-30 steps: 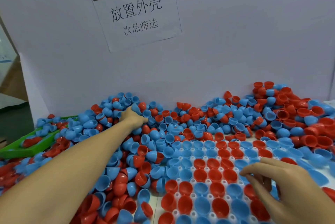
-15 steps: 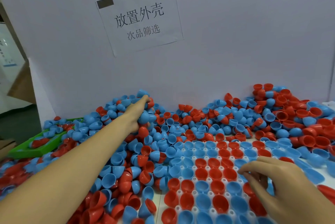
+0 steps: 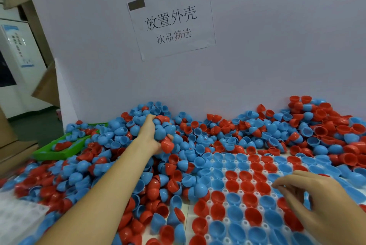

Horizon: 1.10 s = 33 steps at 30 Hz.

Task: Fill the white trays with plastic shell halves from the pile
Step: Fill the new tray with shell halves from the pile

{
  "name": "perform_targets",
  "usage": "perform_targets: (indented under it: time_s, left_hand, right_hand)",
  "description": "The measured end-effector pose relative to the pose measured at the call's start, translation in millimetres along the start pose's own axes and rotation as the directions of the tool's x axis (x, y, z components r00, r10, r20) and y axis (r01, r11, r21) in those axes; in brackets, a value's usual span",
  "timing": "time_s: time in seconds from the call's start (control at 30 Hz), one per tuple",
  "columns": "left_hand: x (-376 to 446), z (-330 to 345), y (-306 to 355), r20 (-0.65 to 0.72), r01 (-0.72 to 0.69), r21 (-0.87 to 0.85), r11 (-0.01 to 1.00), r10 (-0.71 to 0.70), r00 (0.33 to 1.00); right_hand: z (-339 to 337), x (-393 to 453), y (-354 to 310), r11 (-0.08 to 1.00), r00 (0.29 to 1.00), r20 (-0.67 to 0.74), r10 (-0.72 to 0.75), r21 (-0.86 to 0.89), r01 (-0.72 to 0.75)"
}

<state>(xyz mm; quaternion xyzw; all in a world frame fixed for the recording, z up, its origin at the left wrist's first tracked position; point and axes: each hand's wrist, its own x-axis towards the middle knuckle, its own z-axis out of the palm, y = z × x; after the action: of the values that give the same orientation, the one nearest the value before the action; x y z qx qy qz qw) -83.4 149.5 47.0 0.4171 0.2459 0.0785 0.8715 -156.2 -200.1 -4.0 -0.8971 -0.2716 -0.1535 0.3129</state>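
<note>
Green tray [image 3: 59, 150] (half-buried) beside pile [image 3: 198, 141]

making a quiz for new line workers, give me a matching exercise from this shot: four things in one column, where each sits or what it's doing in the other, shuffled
Things
1. left hand
2. right hand
3. green tray
4. paper sign

Places or states
A. stuck on the white wall
B. scooping blue and red shell halves in the pile
C. far left, partly buried under shells
D. fingers curled above the filled white tray

Pairs: 1-B, 2-D, 3-C, 4-A
</note>
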Motion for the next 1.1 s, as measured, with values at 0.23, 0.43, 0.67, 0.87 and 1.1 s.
perform_targets:
  time_s: [0.23,0.43,0.67,0.87,1.1]
  left_hand:
    - [-7.8,-1.6,3.8,0.0,-0.042,0.044,0.998,0.042,0.999]
    - [-44.6,-2.7,-18.1,0.08,-0.131,0.188,0.973,0.118,0.99]
    - [-102.3,-13.6,-73.6,0.18,-0.092,0.169,0.981,0.061,0.982]
    - [-110.2,-22.9,-99.1,0.188,-0.065,0.128,0.99,0.04,0.981]
    - [-114.4,12.6,-96.4,0.229,-0.118,0.173,0.978,0.077,0.97]
  right_hand:
    - [-5.0,-0.9,-2.8,0.999,0.999,-0.018,0.028,0.017,-0.028]
    - [-4.9,-2.7,-3.1,0.999,0.999,0.012,0.04,0.007,-0.04]
    - [-2.5,-2.2,-4.6,0.999,0.999,0.025,0.033,0.001,-0.033]
    - [3.7,-1.6,-9.9,1.0,1.0,0.031,-0.001,-0.021,0.002]
    - [11.6,17.2,-36.4,0.975,0.995,-0.094,-0.044,0.212,0.063]
